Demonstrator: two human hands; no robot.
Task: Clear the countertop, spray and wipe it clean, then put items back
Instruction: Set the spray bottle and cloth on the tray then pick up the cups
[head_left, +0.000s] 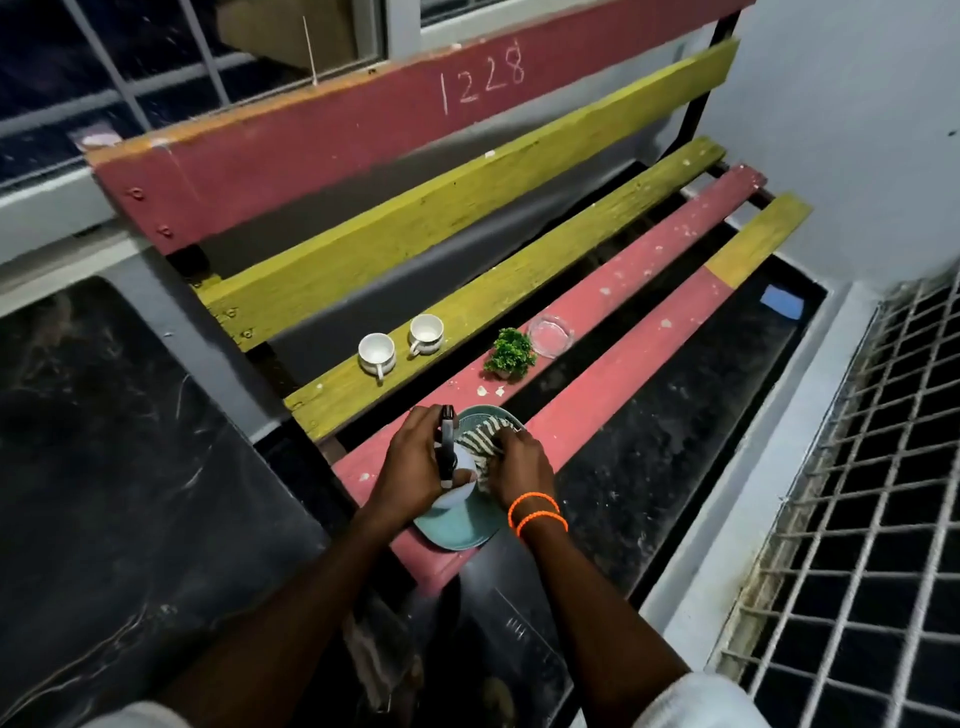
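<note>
Both hands at the near end of the bench, spray bottle and cloth over the plate.

Left to right: two white cups (376, 353) stand on the yellow slat toward the bench's left end, light but brittle; I would take each by its handle. My left hand (410, 462) is wrapped around a small spray bottle (448, 452), black nozzle up, white body; rigid, light, best held round the body. Under it a teal plate (457, 530) lies on the red slat, overhanging the gap; glazed, slippery, I judge it needs a rim grip. My right hand (519, 462) is closed on a striped cloth (480, 434), soft and bunchable, pressed on the plate. Further right on the same slat: a small green plant (510, 353), top-heavy, then a clear glass dish (550, 335), fragile, touching neither.
</note>
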